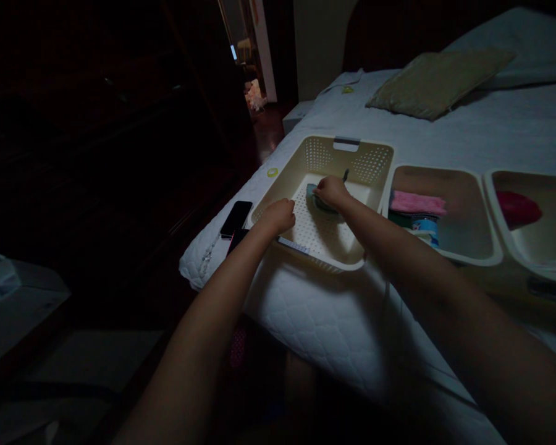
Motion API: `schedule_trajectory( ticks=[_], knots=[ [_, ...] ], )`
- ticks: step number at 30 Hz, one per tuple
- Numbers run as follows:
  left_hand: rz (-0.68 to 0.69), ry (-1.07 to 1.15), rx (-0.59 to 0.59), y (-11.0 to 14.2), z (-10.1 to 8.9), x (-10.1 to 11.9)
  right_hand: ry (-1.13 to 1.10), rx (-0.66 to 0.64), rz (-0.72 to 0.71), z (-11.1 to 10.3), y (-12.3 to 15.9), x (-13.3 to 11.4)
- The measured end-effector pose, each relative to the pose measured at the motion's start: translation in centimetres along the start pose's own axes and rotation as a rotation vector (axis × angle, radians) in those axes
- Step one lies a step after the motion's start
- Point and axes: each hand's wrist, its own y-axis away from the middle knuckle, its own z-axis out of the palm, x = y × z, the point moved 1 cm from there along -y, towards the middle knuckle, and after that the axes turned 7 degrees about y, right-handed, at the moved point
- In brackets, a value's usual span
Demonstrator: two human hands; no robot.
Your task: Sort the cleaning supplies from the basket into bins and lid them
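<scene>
My right hand (332, 193) reaches into a cream plastic basket (324, 148) with perforated walls. Its fingers are closed on the edge of a small grey-green item (311, 190), seemingly soft; a dark narrow piece (346, 175) sticks up behind the hand, and I cannot tell if it belongs to it. Over the basket's near left corner is my left hand (280, 216), its fingers curled in. What they hold, if anything, is hidden.
Right of the basket stand a bin (467, 228) with folded pink cloth (417, 203) and another with a red item (518, 209). On the bed (315, 309) lie a phone (237, 219), a yellow ring-shaped item (272, 172) and a pillow (438, 80). The room is dim.
</scene>
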Motion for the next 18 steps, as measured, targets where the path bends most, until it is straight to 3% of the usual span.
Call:
schedule_trajectory(
  ticks=[5,11,15,18],
  knots=[
    [-0.038,0.048,0.053,-0.2,0.0,-0.5,-0.036,0.112,-0.017,-1.8,0.3,-0.5],
    [-0.038,0.329,0.258,-0.6,-0.5,-1.5,-0.438,0.264,-0.25,-6.3,2.4,-0.8],
    [-0.015,0.828,0.354,-1.1,-1.6,-1.1,-0.617,0.289,-0.317,-9.9,4.5,-1.9],
    [-0.056,1.361,0.224,-1.1,-2.9,-0.2,-0.683,0.329,-0.306,-12.1,5.7,-2.6]
  ],
)
